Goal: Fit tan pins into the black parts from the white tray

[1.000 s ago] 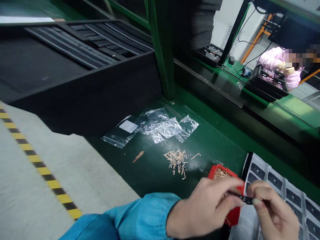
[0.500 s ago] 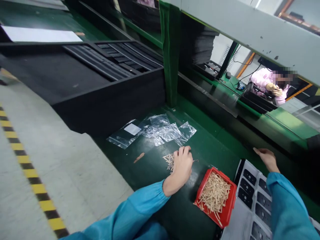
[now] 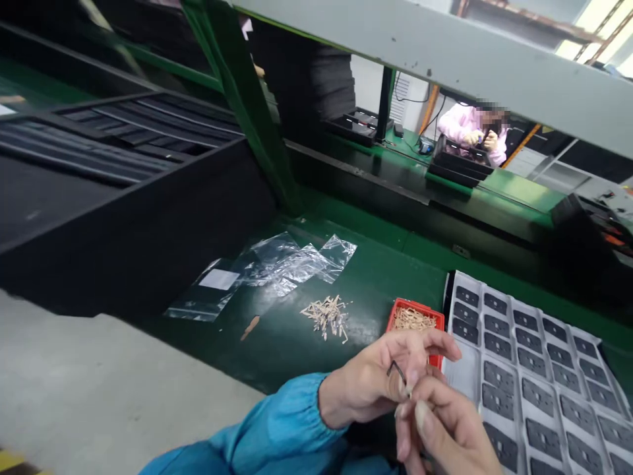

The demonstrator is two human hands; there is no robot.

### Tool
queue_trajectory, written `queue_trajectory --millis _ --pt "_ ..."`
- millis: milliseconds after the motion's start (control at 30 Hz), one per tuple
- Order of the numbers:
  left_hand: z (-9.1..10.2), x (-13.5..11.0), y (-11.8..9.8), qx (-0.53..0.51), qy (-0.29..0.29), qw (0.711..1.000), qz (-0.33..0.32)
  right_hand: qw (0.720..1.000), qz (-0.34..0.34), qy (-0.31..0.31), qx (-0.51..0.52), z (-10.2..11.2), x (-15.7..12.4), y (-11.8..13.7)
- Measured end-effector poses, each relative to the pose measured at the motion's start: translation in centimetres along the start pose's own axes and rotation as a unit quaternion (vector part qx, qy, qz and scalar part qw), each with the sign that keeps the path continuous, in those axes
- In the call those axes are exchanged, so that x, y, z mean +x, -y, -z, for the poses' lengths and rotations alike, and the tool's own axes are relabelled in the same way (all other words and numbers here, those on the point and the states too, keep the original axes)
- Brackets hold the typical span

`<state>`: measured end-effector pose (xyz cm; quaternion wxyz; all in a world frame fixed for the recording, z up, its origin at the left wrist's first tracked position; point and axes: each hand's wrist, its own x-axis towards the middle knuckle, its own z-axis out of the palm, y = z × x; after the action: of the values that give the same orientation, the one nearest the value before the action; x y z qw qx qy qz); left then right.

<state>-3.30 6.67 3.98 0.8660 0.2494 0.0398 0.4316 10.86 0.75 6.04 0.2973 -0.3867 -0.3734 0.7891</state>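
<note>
My left hand (image 3: pixel 370 382) pinches a small dark bent strip (image 3: pixel 397 371) between thumb and fingers. My right hand (image 3: pixel 455 429) meets it there, its thumb and finger closed at the strip's lower end; exactly what those fingertips grip is hidden. Behind the hands stands a red bin (image 3: pixel 418 307) filled with thin tan strips, partly covered by my left hand. A loose pile of small tan and grey strips (image 3: pixel 328 316) lies on the green table to the left of the bin.
Clear plastic bags (image 3: pixel 297 264) lie beyond the pile, and a brown scrap (image 3: pixel 250 327) is near the table's left edge. A grey tray (image 3: pixel 467 369) of black plates stands at right. A large black box (image 3: pixel 148 244) is at left; a person in pink works across the line.
My left hand has left the strip pile and come to the right with the dark strip. My right hand has moved from above the tray to meet it. The view has turned right.
</note>
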Motion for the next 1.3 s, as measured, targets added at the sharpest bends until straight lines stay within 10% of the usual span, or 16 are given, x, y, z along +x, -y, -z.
queue_trajectory --millis 800,933,1000,1067,1133,1200,1300 --pt "1.5 -1.0 -0.2 0.127 0.060 0.990 0.005 0.999 0.019 0.031 0.027 0.3 -0.7 -0.8" --pt "1.4 -2.1 -1.3 0.146 -0.035 0.987 -0.050 0.998 0.014 -0.065 0.009 0.0 -0.8 -0.1" --pt "0.9 -3.1 -1.8 0.264 -0.169 0.926 -0.209 0.987 0.037 -0.157 -0.020 -0.1 -0.6 0.0" --pt "0.3 -3.9 -2.0 0.461 -0.272 0.772 -0.343 0.966 0.074 -0.239 -0.058 -0.1 -0.1 -0.3" --pt "-0.2 -4.2 -1.7 0.622 -0.274 0.647 -0.346 0.948 0.106 -0.283 -0.096 -0.2 0.5 -0.9" --pt "-0.3 -3.9 -1.0 0.686 -0.227 0.633 -0.278 0.932 0.129 -0.311 -0.131 -0.4 0.9 -1.6" --pt "0.4 -2.7 0.3 0.632 -0.178 0.723 -0.215 0.899 0.176 -0.356 -0.185 -0.8 1.2 -2.5"
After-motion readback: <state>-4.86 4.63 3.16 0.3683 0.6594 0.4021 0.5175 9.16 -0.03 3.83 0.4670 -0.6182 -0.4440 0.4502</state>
